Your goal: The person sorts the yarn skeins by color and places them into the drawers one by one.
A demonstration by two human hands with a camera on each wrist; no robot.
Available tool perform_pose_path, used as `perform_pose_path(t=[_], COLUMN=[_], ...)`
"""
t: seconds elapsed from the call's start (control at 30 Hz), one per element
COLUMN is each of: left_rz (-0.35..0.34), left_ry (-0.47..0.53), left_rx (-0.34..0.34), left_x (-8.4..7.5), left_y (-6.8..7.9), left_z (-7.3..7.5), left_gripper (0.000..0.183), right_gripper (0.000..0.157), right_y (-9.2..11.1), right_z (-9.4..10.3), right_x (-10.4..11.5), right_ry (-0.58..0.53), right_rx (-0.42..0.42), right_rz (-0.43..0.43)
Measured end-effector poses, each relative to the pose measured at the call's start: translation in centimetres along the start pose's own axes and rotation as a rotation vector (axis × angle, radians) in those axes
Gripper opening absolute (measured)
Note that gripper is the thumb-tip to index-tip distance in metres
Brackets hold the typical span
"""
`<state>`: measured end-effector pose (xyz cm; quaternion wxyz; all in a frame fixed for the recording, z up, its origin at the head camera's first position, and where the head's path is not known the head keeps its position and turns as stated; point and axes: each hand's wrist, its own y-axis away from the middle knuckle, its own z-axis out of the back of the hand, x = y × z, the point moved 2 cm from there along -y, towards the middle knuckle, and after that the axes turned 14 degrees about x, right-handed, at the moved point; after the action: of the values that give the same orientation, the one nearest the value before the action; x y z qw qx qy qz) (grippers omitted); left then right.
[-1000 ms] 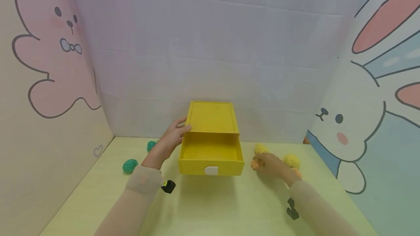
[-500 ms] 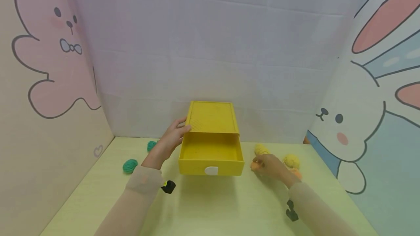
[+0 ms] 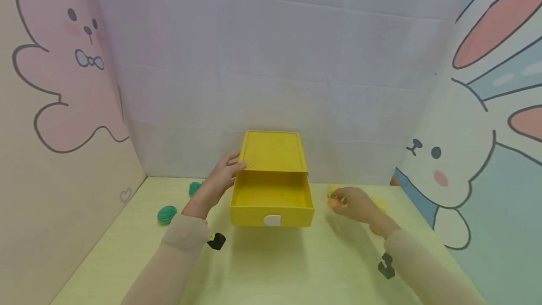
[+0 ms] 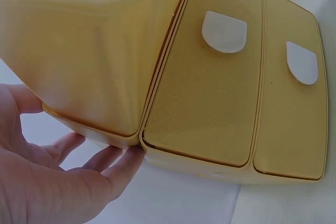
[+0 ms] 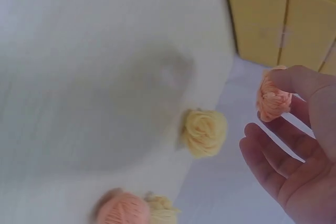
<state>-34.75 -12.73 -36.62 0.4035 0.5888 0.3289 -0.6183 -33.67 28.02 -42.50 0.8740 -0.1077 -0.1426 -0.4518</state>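
Observation:
A yellow drawer cabinet (image 3: 275,149) stands mid-table, its top drawer (image 3: 271,215) pulled out with a bare floor inside. In the left wrist view two lower drawers (image 4: 205,82) are pushed in, each with a white tab handle. My left hand (image 3: 215,182) rests against the cabinet's left side, thumb at the top front corner, fingers mostly straight along the wall. To the right of the cabinet, my right hand (image 3: 355,204) pinches a small orange yarn ball (image 5: 274,97) between thumb and fingers, raised over the table in the right wrist view; its other fingers are spread.
Behind the right hand lie yellow yarn balls (image 5: 205,133) and another orange yarn ball (image 5: 124,211), partly covered in the head view. Two green yarn balls (image 3: 167,214) lie left of the cabinet. Cartoon-printed side walls and a white back sheet (image 3: 271,60) enclose the table.
My right hand has lifted the orange yarn ball off the table, moving it slightly up and away. The left hand and the cabinet stay as they were.

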Motion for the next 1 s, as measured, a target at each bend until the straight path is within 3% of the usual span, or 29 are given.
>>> perform_pose_path(t=[0.27, 0.53, 0.77, 1.0], left_rz=[-0.017, -0.016, -0.007, -0.008], left_ry=[0.003, 0.013, 0.012, 0.016], left_rx=[0.007, 0.004, 0.004, 0.01], left_x=[-0.2, -0.1, -0.3, -0.1], left_y=[0.2, 0.1, 0.2, -0.1], left_z=[-0.1, -0.1, -0.3, -0.2], left_gripper=[0.071, 0.071, 0.07, 0.07], right_gripper=[0.025, 0.034, 0.031, 0.029], right_y=[-0.4, -1.3, -3.2, -6.1], right_z=[5.7, 9.0, 9.5, 8.1], right_x=[4.3, 11.1, 16.6, 19.6], right_ry=[0.022, -0.005, 0.029, 0.078], right_rx=[-0.03, -0.044, -0.056, 0.025], right_rz=[0.013, 0.049, 0.2, 0.244])
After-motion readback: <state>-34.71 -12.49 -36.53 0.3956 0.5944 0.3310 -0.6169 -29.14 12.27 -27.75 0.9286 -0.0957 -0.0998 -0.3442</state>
